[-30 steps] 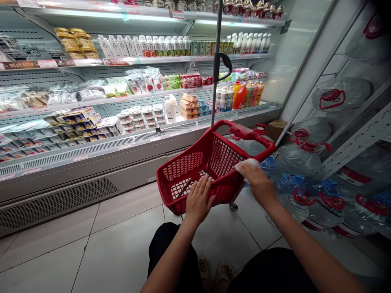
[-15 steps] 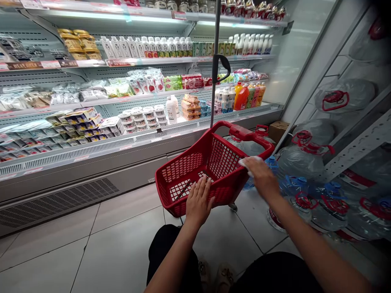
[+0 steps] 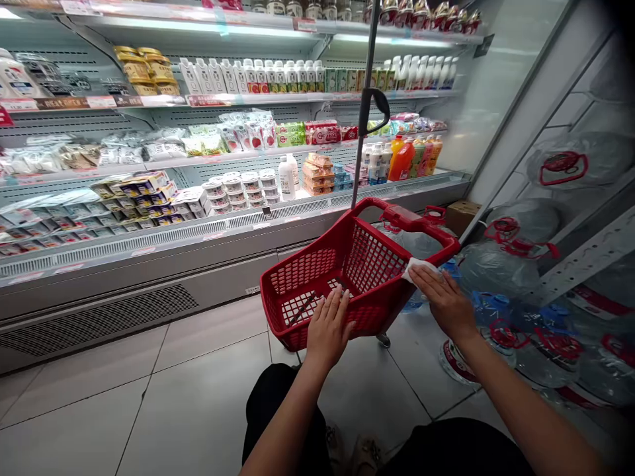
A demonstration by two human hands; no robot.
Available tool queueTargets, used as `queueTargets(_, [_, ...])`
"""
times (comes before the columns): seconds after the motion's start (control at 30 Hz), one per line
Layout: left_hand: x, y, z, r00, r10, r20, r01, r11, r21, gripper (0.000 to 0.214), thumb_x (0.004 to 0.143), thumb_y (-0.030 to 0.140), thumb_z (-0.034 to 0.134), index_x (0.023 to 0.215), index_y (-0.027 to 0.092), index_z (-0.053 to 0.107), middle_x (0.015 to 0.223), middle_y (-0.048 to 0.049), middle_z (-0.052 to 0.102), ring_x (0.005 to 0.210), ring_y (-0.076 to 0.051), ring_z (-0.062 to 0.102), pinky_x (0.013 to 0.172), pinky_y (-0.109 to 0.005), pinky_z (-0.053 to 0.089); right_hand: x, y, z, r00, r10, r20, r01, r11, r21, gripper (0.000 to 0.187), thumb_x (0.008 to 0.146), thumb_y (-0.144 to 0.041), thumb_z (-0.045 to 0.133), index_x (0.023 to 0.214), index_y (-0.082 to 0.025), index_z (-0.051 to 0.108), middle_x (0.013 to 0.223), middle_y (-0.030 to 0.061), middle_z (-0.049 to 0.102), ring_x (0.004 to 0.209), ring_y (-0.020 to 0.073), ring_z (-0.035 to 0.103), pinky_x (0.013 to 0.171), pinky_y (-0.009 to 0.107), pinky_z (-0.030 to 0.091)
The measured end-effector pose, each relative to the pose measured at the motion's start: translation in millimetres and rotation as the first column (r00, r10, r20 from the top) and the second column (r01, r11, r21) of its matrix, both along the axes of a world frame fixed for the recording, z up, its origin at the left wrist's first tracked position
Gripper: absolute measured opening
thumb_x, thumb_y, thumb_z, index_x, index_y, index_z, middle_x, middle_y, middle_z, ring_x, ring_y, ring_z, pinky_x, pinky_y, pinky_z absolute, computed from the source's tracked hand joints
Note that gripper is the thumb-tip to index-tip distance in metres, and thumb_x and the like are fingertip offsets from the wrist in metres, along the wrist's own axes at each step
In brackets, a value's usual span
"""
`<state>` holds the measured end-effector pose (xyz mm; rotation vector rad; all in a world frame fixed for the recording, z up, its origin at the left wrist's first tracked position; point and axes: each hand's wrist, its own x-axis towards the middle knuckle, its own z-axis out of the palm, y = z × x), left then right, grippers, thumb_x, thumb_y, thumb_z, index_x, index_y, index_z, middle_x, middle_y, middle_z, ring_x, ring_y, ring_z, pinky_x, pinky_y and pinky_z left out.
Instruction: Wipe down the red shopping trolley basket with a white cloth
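A red plastic shopping basket (image 3: 317, 264) on wheels stands in front of me, its perforated sides sloping up toward a looped handle (image 3: 419, 225). My left hand (image 3: 329, 325) lies on its near rim, fingers stretched out flat. Under the fingers of my right hand (image 3: 444, 297) is a white tissue (image 3: 419, 268), pressed to the basket's side just below the handle. Part of the tissue is hidden by the fingers. A dark pole with a black hook-shaped grip (image 3: 374, 111) rises behind the basket.
A refrigerated display (image 3: 223, 228) runs along the far side, stocked with yogurt cups, bottles and cartons. Large water bottles (image 3: 516, 264) with red handles are stacked at the right. A cardboard box (image 3: 461, 215) sits in the corner. Below is a tiled floor (image 3: 198, 396).
My right hand has turned so its back shows more, and the tissue now lies on the basket's side near the handle. My left hand stays on the rim. The view has shifted slightly.
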<state>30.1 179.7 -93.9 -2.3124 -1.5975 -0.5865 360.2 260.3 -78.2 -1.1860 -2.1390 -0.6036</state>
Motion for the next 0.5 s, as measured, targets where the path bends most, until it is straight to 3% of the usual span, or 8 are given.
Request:
queueTargets(0.07, [5, 4, -2.4, 1.0, 0.009, 0.018, -0.009, 1.0, 0.001, 0.077, 0.109, 0.044, 0.042, 0.171, 0.022, 0.002, 0.176, -0.0051, 0.021, 0.16, -0.022, 0.028, 0.131, -0.043, 0.028, 2, 8, 0.4, 0.999, -0.028, -0.03, 0.028, 1.0, 0.004, 0.074, 0.101, -0.002, 0.029, 0.168, -0.033, 0.024, 0.166, -0.0009, 0.045, 0.153, 0.0175, 0.042, 0.132, 0.045, 0.025])
queueTargets(0.17, [13, 12, -4.3, 0.999, 0.014, 0.051, -0.015, 1.0, 0.002, 0.085, 0.108, 0.047, 0.046, 0.171, 0.019, -0.004, 0.175, -0.008, 0.022, 0.16, -0.024, 0.028, 0.131, -0.045, 0.027, -25, 16, -4.0, 0.995, -0.02, -0.093, 0.018, 1.0, -0.019, 0.076, 0.098, -0.002, 0.032, 0.168, -0.03, 0.025, 0.162, 0.0021, 0.05, 0.152, 0.0201, 0.043, 0.13, 0.048, 0.029])
queueTargets(0.37, [23, 23, 2.3, 0.996, -0.066, 0.066, 0.068, 0.997, -0.038, 0.097, 0.104, 0.044, 0.053, 0.169, 0.013, -0.011, 0.176, -0.014, 0.018, 0.162, -0.025, 0.022, 0.131, -0.046, 0.027, -122, -3, -33.1, 0.975, 0.211, -0.068, -0.217, 0.97, -0.111, 0.076, 0.096, -0.003, 0.04, 0.168, -0.024, 0.027, 0.158, 0.0067, 0.055, 0.147, 0.0223, 0.051, 0.125, 0.048, 0.038])
queueTargets(0.43, [16, 22, 4.4, 0.993, -0.113, 0.046, 0.115, 0.992, -0.056, 0.096, 0.103, 0.037, 0.054, 0.168, 0.011, -0.011, 0.176, -0.0146, 0.017, 0.163, -0.024, 0.019, 0.131, -0.044, 0.028, -137, -11, -40.2, 0.961, 0.27, -0.059, -0.275, 0.953, -0.124, 0.078, 0.095, -0.002, 0.04, 0.169, -0.022, 0.024, 0.159, 0.0079, 0.054, 0.147, 0.0217, 0.051, 0.125, 0.047, 0.039])
queueTargets(0.5, [0, 17, 4.9, 0.99, -0.14, 0.026, 0.141, 0.987, -0.07, 0.095, 0.102, 0.031, 0.055, 0.169, 0.012, -0.009, 0.176, -0.0145, 0.017, 0.163, -0.025, 0.019, 0.13, -0.043, 0.03, -134, -11, -40.8, 0.947, 0.318, -0.032, -0.319, 0.935, -0.152, 0.079, 0.096, -0.002, 0.039, 0.169, -0.025, 0.022, 0.16, 0.0057, 0.052, 0.148, 0.0202, 0.05, 0.127, 0.047, 0.035])
